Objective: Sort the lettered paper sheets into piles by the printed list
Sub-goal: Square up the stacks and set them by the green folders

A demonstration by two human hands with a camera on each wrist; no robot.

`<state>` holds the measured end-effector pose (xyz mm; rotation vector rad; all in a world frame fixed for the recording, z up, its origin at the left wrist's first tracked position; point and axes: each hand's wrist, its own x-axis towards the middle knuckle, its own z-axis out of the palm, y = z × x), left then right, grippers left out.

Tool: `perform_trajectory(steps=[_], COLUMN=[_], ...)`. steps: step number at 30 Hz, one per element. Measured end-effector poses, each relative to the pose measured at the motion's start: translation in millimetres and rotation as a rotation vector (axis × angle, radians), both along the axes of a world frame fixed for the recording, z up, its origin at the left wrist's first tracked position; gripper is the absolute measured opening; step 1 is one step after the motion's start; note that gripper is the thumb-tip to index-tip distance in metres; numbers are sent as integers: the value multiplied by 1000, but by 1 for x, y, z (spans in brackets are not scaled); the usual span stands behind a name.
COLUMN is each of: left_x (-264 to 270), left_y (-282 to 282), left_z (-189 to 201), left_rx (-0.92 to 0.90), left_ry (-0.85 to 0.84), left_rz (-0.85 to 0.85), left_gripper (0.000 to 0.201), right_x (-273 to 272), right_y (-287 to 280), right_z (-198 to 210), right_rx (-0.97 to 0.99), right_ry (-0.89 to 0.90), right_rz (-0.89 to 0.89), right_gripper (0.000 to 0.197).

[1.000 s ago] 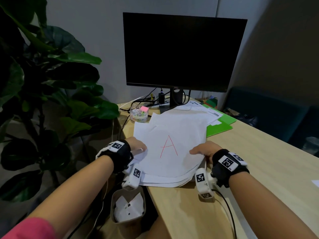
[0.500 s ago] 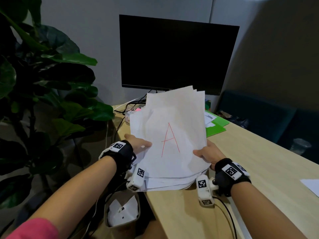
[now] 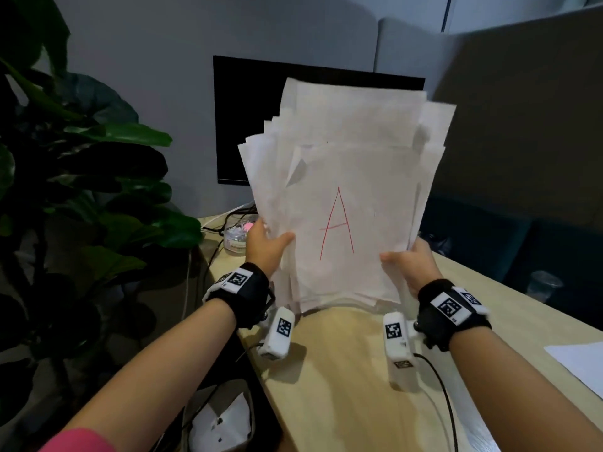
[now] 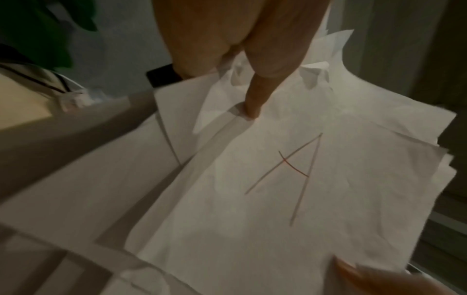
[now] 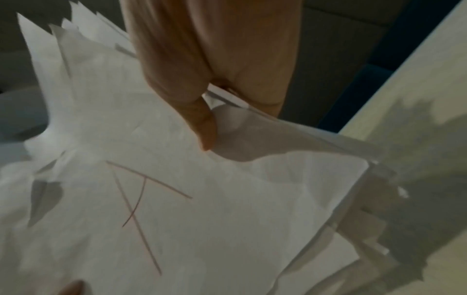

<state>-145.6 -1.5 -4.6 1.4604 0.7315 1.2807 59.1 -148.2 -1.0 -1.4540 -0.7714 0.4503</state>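
Note:
A loose stack of white paper sheets [image 3: 346, 190] stands almost upright, its lower edge at the desk [image 3: 342, 370]. The front sheet bears a red letter A [image 3: 337, 223]. My left hand [image 3: 267, 246] grips the stack's left edge, thumb on the front [image 4: 255, 103], fingers behind. My right hand [image 3: 411, 262] grips the right edge the same way, thumb on the front sheet [image 5: 204, 127]. The sheets fan out unevenly at the top [image 5: 63, 40]. The letters on the sheets behind are hidden.
A black monitor [image 3: 248, 125] stands behind the stack. A large leafy plant [image 3: 81, 174] fills the left. A small clear jar [image 3: 238, 236] and cables sit at the desk's back left. Another white sheet [image 3: 580, 360] lies at the right edge. A bin [image 3: 225, 422] is below the desk.
Both hands have lifted the stack from lying flat on the desk to nearly upright, and it now hides the monitor's lower half and the green folder behind.

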Motion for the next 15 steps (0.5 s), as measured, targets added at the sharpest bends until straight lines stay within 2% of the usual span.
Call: perform_trajectory(steps=[3,6,9,15], left_x=[7,7,7,6], left_y=[-11,-19,-19,-22], left_z=[8,0,-12,-12], left_rx=[45,109,51,10], left_ry=[-56,-34,-44,-102], left_rz=[30,14,-40,-89], left_gripper=[40,49,58,58], right_x=[0,-1,-8,-7], right_y=[3,-2,-9,-1], right_z=[6,1,-2,3], right_rx=[45,109,191,277], right_ry=[-32,3,54,64], right_rz=[-21,-4,29,-72], right_gripper=[42,46,41,40])
